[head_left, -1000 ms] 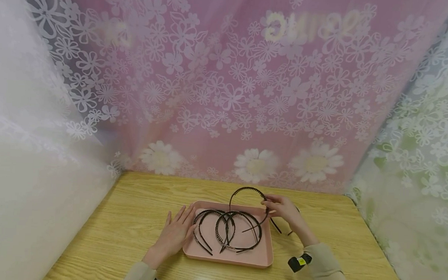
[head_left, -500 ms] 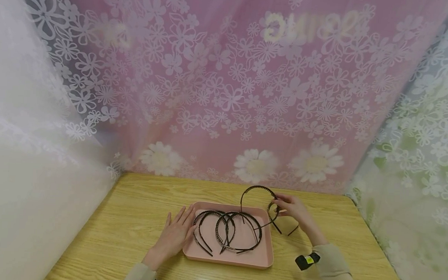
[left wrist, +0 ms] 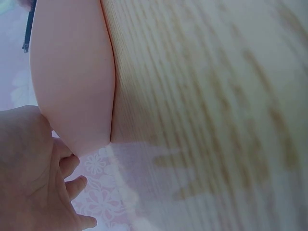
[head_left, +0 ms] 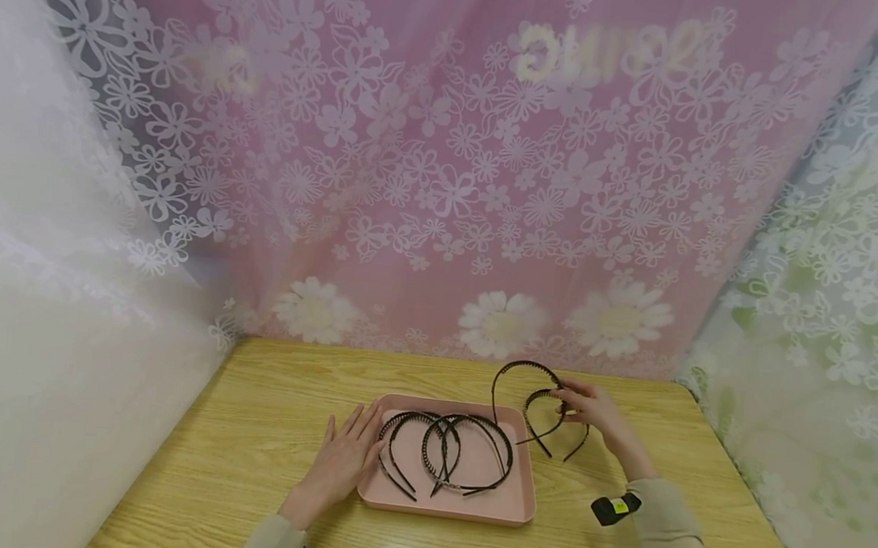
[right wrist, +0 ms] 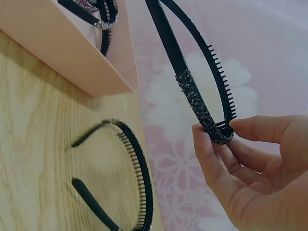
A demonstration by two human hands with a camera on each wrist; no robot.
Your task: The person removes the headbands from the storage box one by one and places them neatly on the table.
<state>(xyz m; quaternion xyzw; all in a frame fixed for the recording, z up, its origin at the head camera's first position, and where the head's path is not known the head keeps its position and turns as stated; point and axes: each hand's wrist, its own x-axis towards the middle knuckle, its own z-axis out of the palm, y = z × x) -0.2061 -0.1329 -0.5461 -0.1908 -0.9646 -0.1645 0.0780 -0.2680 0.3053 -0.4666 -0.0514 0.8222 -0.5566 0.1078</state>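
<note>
Headbands, thin, black and toothed, sit in a flat pink plastic tray (head_left: 518, 502) on the wooden worktop (head_left: 258, 453); three (head_left: 443, 447) remain inside. Left hand (head_left: 341, 460) rests flat and open against its edge. One black headband (head_left: 550, 423) already lies beside the tray. Farther back, right hand (head_left: 597, 412) pinches a sparkly black headband (right wrist: 192, 89) lifted above it.
</note>
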